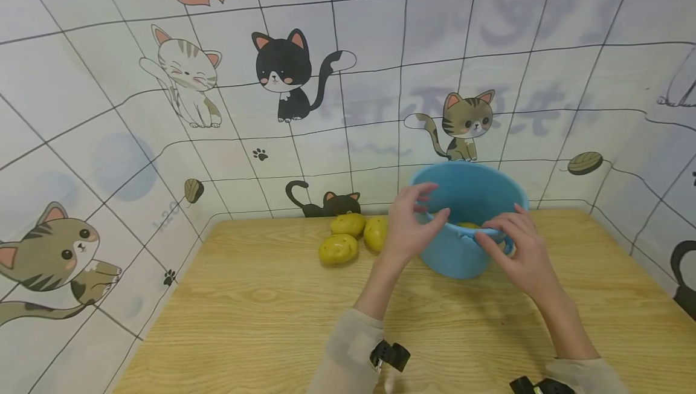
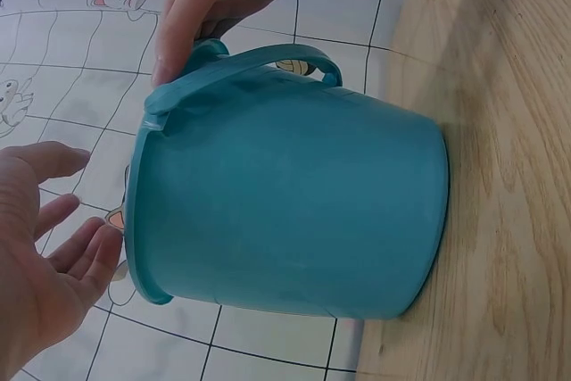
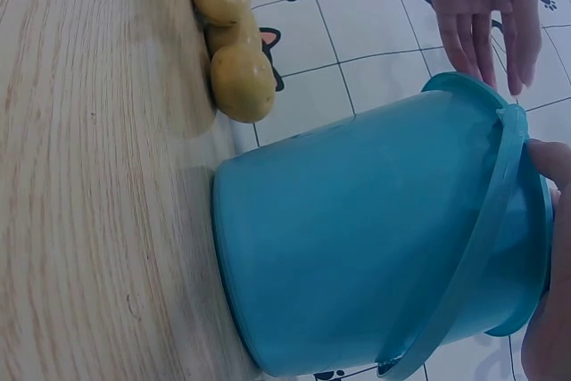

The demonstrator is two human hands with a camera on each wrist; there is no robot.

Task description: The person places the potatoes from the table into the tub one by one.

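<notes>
A light blue plastic bucket (image 1: 455,255) stands upright on the wooden table, its handle (image 2: 250,62) lying against the side. My right hand (image 1: 519,252) pinches the bucket's near right rim, thumb outside and fingers over the edge. Over the left part of the rim is my left hand (image 1: 408,225), thumb and fingers spread apart with nothing between them; whether its fingertips touch the rim I cannot tell. Inside the bucket a bit of something yellow (image 1: 469,225) shows, mostly hidden by the rim. Three yellow potatoes (image 1: 338,249) lie left of the bucket, one partly behind my left hand.
Behind the table (image 1: 261,309) rises a wall (image 1: 375,110) covered with cat drawings and grid lines, close to the bucket and potatoes. Similar side walls (image 1: 70,140) flank the table. A black strap mount (image 1: 389,355) sits on my left sleeve.
</notes>
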